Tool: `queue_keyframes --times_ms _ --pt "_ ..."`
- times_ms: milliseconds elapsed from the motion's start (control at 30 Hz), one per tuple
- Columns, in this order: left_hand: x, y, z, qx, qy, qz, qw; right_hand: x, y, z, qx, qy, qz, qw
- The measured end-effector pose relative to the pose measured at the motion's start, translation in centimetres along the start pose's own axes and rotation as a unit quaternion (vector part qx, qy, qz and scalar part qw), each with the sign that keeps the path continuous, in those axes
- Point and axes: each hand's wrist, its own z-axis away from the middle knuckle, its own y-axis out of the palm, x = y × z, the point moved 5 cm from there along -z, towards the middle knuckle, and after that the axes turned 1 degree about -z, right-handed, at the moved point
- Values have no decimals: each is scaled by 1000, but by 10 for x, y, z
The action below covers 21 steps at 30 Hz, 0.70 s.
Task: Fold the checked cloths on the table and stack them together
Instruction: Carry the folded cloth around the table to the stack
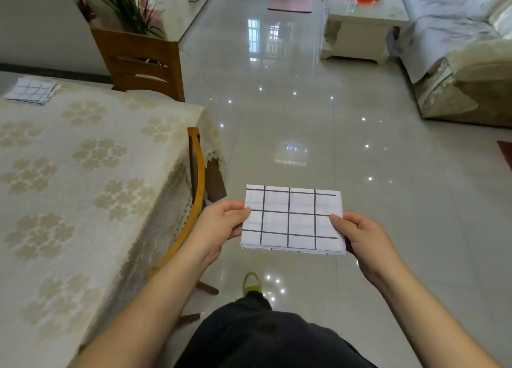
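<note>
Left hand (221,223) grip pinching left edge of folded checked cloth (292,219), right hand (360,237) grip pinching right edge. Held flat in air over floor (277,104), right of counter (83,159). Second folded cloth (32,91) on counter's far corner.

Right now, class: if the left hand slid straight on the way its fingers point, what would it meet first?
The left hand points rightward across the folded checked cloth it pinches, so it would probably meet the right hand at the opposite edge first.
</note>
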Motion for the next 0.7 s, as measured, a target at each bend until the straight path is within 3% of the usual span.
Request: queue_keyframes --times_ms 267,400,700 --pt "-70 -28 -95 -38 -3 -9 999 68 48 -113 15 -7 22 1000" --pt "-97 -34 -141 -32 1 -72 997 89 58 -164 8 -2 15 1000" --pt "-146 -10 -270 -73 -43 23 996 147 57 -313 64 19 13 998"
